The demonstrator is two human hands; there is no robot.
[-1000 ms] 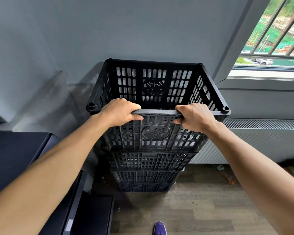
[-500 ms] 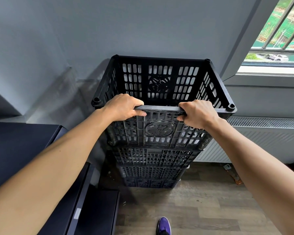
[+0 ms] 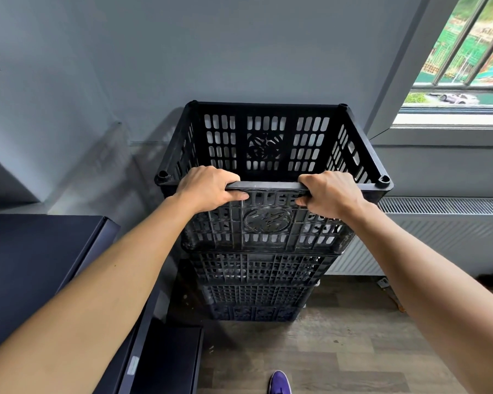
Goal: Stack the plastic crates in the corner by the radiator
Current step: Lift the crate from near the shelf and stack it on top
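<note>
**Top crate on the stack, both hands on the front rim**

So the top crate point(image 3: 271, 155) is black plastic w/ slotted walls, open at the top, nothing inside that I can see. It sits on a stack of more black crates point(image 3: 256, 280), at least 3 layers visible under it, going down to the floor point(image 3: 339, 351). Can't tell if the top one is fully seated or a bit lifted, but it looks level and lined up w/ the ones below.

Left hand point(image 3: 207, 189) is wrapped around the near rim, left of centre: fingers over the top edge, thumb pressed on the outer face. Right hand point(image 3: 329, 193) does the same thing right of centre, fingers curled over the rim, thumb underneath-ish on the front. Both closed tight on the crate. There's a round embossed logo on the front wall between the two hands, and the same logo on the far wall.

The whole stack is pushed up near the grey wall point(image 3: 239, 52), back side close to it; whether it's touching, idk. The radiator point(image 3: 444, 237) is just to the right, white, running along under the window point(image 3: 467, 52), w/ the stack's right side just beside its end.

On the left there's dark furniture point(image 3: 34, 265), some kind of cabinet or desk, near the stack but apart. Floor is wood-look planks. A purple shoe point(image 3: 279, 383) tip pokes in at the bottom edge.
</note>
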